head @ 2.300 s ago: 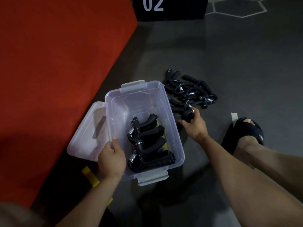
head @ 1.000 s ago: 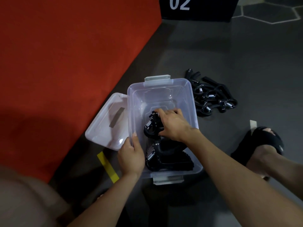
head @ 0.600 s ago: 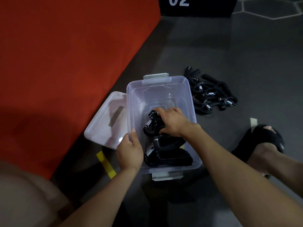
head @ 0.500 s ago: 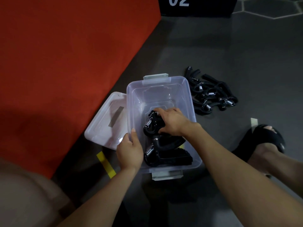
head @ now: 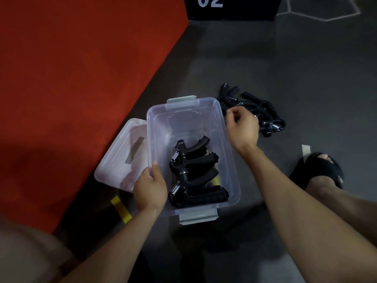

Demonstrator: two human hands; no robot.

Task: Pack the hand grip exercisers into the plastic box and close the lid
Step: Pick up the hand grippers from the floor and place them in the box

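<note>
Over the box [head: 228, 160] rim, right hand [head: 241, 125] hovers loosely curled, empty; left hand [head: 151, 187] grips its wall

Dark grey floor [head: 306, 58], matte, with pale hexagon lines at its far right corner. A red mat [head: 71, 78] covers the left side. The clear plastic box [head: 228, 160] stands near the middle, its lid [head: 120, 160] flat just to its left. A heap of black hand grip exercisers [head: 267, 117] lies right of the box. Yellow tape [head: 121, 209] and a pale tape piece [head: 306, 149] are stuck down. A sandalled foot [head: 320, 170] rests at right; a black block marked "02" [head: 230, 7] sits at the far edge.
</note>
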